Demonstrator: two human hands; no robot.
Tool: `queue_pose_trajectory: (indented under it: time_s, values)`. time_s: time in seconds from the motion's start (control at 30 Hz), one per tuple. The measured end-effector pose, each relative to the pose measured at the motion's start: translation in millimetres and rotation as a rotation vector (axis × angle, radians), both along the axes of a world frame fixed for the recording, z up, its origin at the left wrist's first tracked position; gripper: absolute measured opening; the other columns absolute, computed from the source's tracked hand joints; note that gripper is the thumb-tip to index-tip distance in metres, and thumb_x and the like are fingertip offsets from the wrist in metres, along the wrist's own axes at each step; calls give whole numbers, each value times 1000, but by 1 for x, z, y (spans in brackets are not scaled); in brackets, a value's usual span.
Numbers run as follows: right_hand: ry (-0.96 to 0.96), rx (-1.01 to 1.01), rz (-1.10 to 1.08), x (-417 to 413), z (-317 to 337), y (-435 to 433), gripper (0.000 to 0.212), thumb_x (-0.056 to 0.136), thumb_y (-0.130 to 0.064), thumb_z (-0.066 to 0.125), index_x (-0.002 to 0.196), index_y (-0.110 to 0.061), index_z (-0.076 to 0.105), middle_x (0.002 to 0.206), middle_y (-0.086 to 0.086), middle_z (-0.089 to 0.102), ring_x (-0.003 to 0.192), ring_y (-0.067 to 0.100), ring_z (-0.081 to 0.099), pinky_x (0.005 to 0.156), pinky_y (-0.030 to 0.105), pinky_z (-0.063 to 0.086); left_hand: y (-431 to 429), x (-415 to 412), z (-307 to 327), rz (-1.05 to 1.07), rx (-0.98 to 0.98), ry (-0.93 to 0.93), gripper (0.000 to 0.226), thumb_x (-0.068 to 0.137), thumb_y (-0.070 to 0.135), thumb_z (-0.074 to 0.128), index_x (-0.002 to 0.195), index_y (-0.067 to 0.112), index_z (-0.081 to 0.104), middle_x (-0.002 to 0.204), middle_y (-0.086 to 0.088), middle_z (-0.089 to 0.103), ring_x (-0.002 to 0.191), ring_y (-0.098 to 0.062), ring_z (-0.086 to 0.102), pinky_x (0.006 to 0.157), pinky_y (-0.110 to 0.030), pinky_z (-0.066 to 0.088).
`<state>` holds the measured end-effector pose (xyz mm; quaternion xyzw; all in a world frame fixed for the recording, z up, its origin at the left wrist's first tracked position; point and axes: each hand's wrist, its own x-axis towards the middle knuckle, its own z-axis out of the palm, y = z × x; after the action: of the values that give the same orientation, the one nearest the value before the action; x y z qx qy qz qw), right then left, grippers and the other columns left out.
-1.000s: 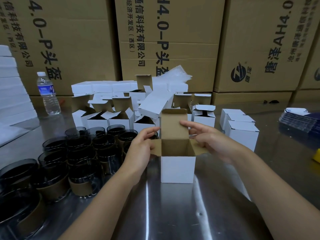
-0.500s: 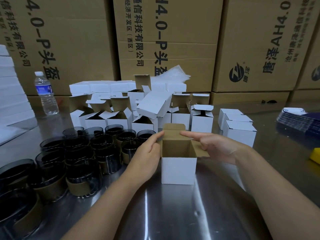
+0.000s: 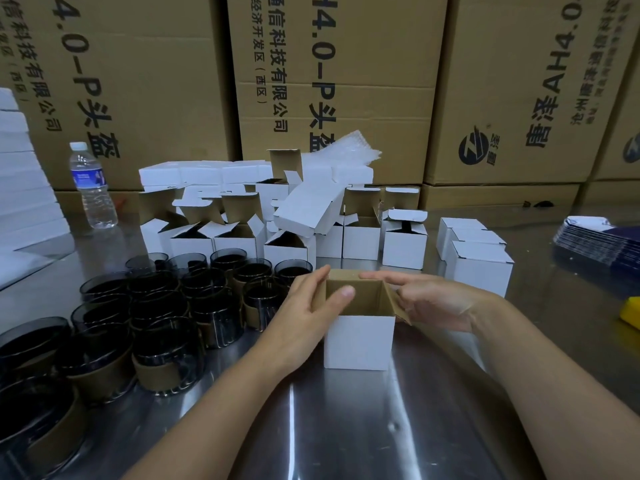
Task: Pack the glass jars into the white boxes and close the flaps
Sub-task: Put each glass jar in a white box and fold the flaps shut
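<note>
Step in hand, by my reading: getting the mouth of the white box [image 3: 358, 341] fully open to take a jar. The box stands upright on the surface [image 3: 346, 427] with its brown inside showing. I cannot see a jar in it.

Left hand [image 3: 308, 306] is against the box's left side. It pinches the left flap between thumb [image 3: 346, 292] and palm, thumb tip over the opening. Right hand [image 3: 436, 303] is at the box's right side, fingers [image 3: 381, 277] straight and together along the back rim. The right flap is splayed against the palm.

To do this well: hold both side flaps outward and the back flap clear, keep the box square, and avoid creasing the walls.

Jars [image 3: 166, 306] stand clustered left of the box. The nearest jar [image 3: 266, 296] is just beside my left hand, not touched. More open boxes [image 3: 360, 237] stand behind the box.
</note>
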<state>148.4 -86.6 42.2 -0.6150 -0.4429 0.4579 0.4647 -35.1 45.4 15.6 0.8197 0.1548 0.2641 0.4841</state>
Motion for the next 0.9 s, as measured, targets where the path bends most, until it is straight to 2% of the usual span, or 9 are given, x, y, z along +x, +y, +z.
queue_pose_trajectory:
  time_s: [0.07, 0.2, 0.27, 0.37, 0.47, 0.53, 0.7, 0.8, 0.9]
  values:
    - [-41, 11, 19, 0, 1, 0, 64, 58, -15, 53, 118, -35, 66, 132, -4, 55, 120, 14, 55, 101, 32, 42, 0, -1, -1, -23, 35, 43, 101, 62, 66, 64, 149, 31, 25, 138, 22, 31, 120, 10, 36, 84, 0, 29]
    - [-97, -3, 16, 0, -3, 3, 69, 59, -7, 45, 124, -26, 61, 126, 15, 60, 124, 32, 50, 107, 44, 37, 2, 0, -3, -33, 95, 110, 123, 49, 58, 77, 152, 29, 16, 139, 20, 25, 124, 5, 35, 94, -8, 29]
    - [-83, 11, 25, 1, -4, 3, 71, 54, -14, 53, 124, -23, 60, 120, 11, 64, 112, 24, 59, 91, 31, 48, 2, 0, -3, -33, 99, 120, 124, 47, 56, 78, 151, 29, 18, 137, 20, 25, 124, 3, 36, 96, -12, 30]
    - [-59, 20, 57, 1, -3, 1, 66, 53, -19, 57, 118, -28, 64, 113, 3, 68, 99, 11, 62, 76, 17, 48, 4, 0, -3, -32, 78, 113, 116, 45, 53, 81, 146, 30, 27, 128, 22, 30, 119, 3, 42, 97, -14, 35]
    - [-83, 8, 84, 1, -3, 0, 58, 63, -15, 52, 116, -35, 66, 116, 3, 67, 101, 10, 61, 79, 16, 48, 5, 0, -4, -53, 50, 103, 111, 41, 54, 83, 138, 33, 33, 124, 23, 38, 112, 7, 48, 90, -10, 41]
    - [-110, -4, 95, 0, -2, -1, 59, 68, -11, 45, 117, -35, 66, 121, 9, 64, 105, 14, 57, 89, 21, 46, 5, -1, -6, -76, 1, 89, 110, 37, 57, 82, 133, 35, 33, 122, 17, 50, 106, 6, 55, 87, -11, 46]
    - [-139, -21, 95, 1, -2, -4, 56, 71, -5, 43, 123, -14, 62, 120, 25, 58, 106, 20, 53, 99, 29, 42, 3, -1, -8, -66, -4, 111, 117, 37, 61, 80, 138, 38, 26, 121, 19, 52, 106, 5, 55, 96, -22, 47]
    - [-116, -34, 76, 1, 1, -5, 56, 70, -4, 44, 124, -3, 58, 105, 13, 59, 95, 15, 56, 84, 19, 48, 1, -1, -7, -24, 16, 158, 128, 35, 66, 77, 145, 47, 14, 132, 17, 39, 120, -1, 45, 103, -23, 38]
    - [-127, -54, 40, -2, 7, -7, 57, 67, -5, 45, 120, -9, 63, 92, 8, 59, 81, 13, 53, 75, 18, 42, 0, -2, -5, 25, 31, 216, 128, 34, 70, 74, 144, 52, 10, 129, 13, 28, 118, -4, 40, 96, -20, 32]
